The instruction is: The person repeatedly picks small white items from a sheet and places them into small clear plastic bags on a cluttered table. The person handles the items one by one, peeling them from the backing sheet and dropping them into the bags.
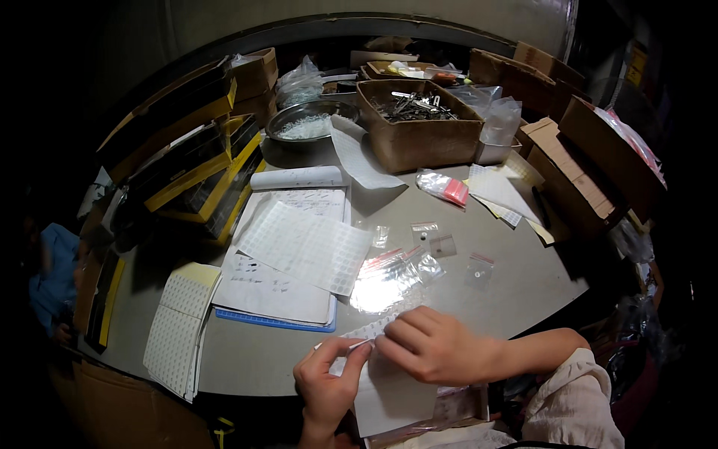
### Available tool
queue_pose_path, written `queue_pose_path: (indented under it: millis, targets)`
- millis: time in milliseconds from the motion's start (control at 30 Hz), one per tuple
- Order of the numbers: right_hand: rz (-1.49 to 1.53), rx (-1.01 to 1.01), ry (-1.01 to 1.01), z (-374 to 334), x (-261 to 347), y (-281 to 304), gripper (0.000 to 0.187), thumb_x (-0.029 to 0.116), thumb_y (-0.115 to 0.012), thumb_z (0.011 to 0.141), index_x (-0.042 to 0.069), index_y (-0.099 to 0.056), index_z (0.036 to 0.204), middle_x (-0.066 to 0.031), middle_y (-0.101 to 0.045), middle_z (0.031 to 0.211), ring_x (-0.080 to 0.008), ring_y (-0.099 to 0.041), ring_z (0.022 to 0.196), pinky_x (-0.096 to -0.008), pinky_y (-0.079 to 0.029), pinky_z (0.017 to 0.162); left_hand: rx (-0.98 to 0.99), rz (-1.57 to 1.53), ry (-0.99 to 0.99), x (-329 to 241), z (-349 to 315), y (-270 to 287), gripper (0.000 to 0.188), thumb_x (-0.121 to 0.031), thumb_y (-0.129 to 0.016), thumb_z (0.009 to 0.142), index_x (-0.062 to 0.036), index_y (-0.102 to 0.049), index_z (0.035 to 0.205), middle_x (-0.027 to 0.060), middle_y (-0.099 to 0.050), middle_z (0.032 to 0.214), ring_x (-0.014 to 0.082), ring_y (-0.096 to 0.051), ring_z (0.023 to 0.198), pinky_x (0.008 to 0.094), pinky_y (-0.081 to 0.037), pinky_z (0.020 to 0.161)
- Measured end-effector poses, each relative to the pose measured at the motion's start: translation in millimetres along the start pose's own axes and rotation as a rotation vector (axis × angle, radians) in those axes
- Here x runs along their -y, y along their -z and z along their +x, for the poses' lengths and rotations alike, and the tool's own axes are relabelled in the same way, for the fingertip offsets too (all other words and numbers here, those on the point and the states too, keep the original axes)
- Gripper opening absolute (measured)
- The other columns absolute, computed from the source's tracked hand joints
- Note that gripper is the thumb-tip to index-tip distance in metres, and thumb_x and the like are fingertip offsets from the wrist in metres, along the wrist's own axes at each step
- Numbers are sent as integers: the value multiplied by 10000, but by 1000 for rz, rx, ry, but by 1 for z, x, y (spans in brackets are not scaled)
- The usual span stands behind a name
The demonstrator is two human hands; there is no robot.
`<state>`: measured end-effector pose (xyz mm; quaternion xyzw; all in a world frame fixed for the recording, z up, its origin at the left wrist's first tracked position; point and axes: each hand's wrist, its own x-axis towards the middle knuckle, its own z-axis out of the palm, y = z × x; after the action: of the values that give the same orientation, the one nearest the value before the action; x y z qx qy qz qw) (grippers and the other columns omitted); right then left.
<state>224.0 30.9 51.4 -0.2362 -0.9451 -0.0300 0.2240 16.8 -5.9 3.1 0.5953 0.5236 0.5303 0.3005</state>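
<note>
At the near edge of the table, my left hand pinches the curled edge of a white sticker sheet between thumb and forefinger. My right hand is closed right beside it, over the same sheet. Its fingertips meet the left ones, and what they grip is hidden. Below both hands lies a plain white board or paper, over an open box. Just beyond are shiny clear zip bags in a pile. Small zip bags with tiny dark pieces lie farther off, and another small bag sits to the right.
A clipboard with papers and a dotted sticker sheet lies left of centre. Sticker sheets are stacked left. Behind stand a metal bowl, a cardboard box of metal parts and black-yellow boxes. Someone's blue sleeve shows far left.
</note>
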Motion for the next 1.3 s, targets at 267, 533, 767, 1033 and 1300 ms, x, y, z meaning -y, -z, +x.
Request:
queue_pose_path:
  millis: [267, 533, 767, 1033, 1300]
  targets:
    - [305, 69, -320, 17, -83, 19, 179, 56, -733, 901, 24, -659, 1061, -135, -668, 966, -328, -668, 856, -401, -556, 766, 48, -54, 42, 4, 3, 1, 110, -5, -776, 889, 64, -767, 973, 107, -773, 877, 138, -714, 815, 260, -546, 746]
    - [192, 378, -477, 28, -132, -11, 291, 222, -737, 909, -34, -657, 1022, -223, -692, 953, -402, -671, 871, -474, -523, 776, 162, -70, 32, 1, 7, 7, 160, -23, -718, 938, 39, -782, 1071, 122, -775, 931, 150, -709, 857, 273, -544, 752]
    - [-50, 585, -655, 10, -147, 24, 283, 253, -761, 925, -2, -689, 1024, -204, -719, 932, -408, -690, 872, -476, -539, 770, 114, -62, 25, -2, 7, 6, 140, -27, -729, 936, 43, -776, 1048, 115, -773, 899, 145, -705, 848, 269, -542, 752]
    - [290, 436, -406, 34, -122, 12, 320, 281, -649, 980, -19, -590, 1075, -241, -679, 1026, -434, -664, 1009, -518, -526, 879, 108, -106, 61, 5, 5, 6, 121, -36, -743, 942, 58, -765, 1015, 101, -778, 918, 143, -713, 867, 273, -549, 800]
    - [-160, 384, -602, 20, -132, -4, 262, 128, -742, 901, 0, -571, 1054, -180, -683, 893, -422, -669, 872, -491, -535, 767, 41, -102, 77, 4, 6, 3, 125, -75, -770, 920, 28, -773, 991, 132, -784, 908, 216, -748, 847, 306, -560, 769]
